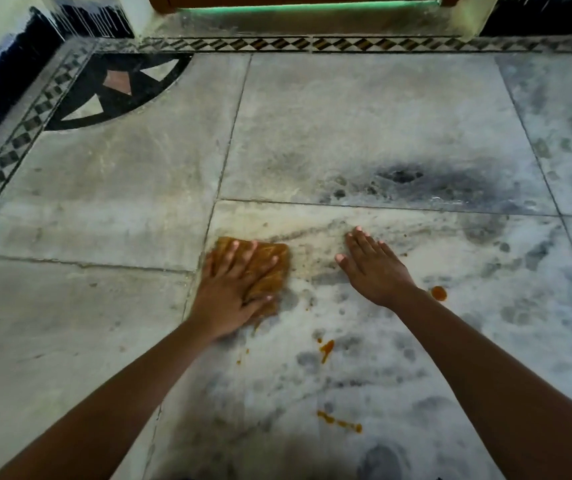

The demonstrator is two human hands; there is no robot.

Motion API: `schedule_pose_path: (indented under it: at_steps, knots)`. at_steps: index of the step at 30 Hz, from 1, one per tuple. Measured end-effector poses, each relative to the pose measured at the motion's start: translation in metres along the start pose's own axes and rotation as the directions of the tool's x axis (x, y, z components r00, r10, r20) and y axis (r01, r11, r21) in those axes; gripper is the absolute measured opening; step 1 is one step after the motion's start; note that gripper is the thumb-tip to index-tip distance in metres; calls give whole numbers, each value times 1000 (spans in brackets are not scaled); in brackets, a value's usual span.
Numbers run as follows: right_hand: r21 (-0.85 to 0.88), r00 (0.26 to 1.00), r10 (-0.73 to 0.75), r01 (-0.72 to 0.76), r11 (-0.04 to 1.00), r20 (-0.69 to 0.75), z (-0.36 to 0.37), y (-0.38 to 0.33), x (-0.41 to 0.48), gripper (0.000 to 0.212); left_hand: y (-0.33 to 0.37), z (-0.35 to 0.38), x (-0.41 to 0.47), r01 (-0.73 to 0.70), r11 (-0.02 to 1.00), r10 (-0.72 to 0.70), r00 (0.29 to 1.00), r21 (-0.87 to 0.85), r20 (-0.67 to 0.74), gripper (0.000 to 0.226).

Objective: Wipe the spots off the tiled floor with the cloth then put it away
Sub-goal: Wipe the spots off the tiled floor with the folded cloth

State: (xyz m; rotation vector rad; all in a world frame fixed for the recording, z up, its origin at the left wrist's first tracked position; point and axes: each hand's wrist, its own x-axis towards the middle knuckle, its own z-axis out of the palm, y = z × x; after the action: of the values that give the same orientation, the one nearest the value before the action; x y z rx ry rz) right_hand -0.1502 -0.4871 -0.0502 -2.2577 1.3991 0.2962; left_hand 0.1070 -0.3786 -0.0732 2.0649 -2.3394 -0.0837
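A folded brown-orange cloth [270, 258] lies on the grey marble floor tile [451, 341] near the tile joint. My left hand [232, 289] presses flat on the cloth with its fingers spread. My right hand [371, 265] rests flat on the bare tile to the right of the cloth, fingers straight, holding nothing. Orange spots mark the tile: a round blob [438, 293] by my right wrist, a streak [326, 348] between my forearms, and a smeared trail [340, 421] nearer to me.
A dark sooty stain [402, 176] spreads over the tile beyond my hands. A black patterned inlay [115, 88] fills the far left corner, with a checkered border [312, 44] along the wall. A doorway threshold [305, 19] lies straight ahead.
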Motion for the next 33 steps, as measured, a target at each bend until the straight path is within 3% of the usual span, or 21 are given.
schedule_pose_path:
  at_steps: [4,6,8,10,13,16,18,20,22,25,30,33]
  knots:
    - [19,999,6,-5,1000,-43,4,12,-20,64,-3,-6,46,317,947,-314,947,-51,69,65]
    - [17,993,27,-25,1000,-115,6,25,-40,66,23,-7,72,365,931,-360,925,-19,118,63]
    - [-3,985,64,-65,998,-159,10,40,-61,74,54,-8,74,271,962,-270,952,9,145,64]
    - [-1,976,123,-125,992,-179,15,57,-80,80,75,-5,52,75,997,-74,987,1,144,66]
    - [30,958,211,-209,977,-195,27,79,-107,89,66,-5,18,-114,992,120,982,-50,147,70]
    - [50,927,313,-309,950,-209,40,92,-132,94,43,-10,33,16,1000,-15,980,0,199,75]
    - [59,914,356,-351,934,-196,45,97,-145,91,48,-16,64,166,986,-158,961,-18,228,65]
    - [54,907,379,-375,925,-186,45,103,-153,85,68,-20,98,230,972,-207,939,-53,274,61]
    - [60,890,415,-411,909,-189,43,107,-156,83,96,-20,122,198,978,-167,937,-72,306,61]
    - [88,862,464,-456,886,-204,38,116,-153,79,144,-13,125,38,998,-24,956,-41,292,63]
    - [139,849,491,-471,871,-195,42,127,-140,75,146,2,68,-307,950,311,944,-48,111,68]
    - [170,859,475,-448,878,-190,49,131,-136,79,113,6,81,-223,974,227,969,-49,98,64]
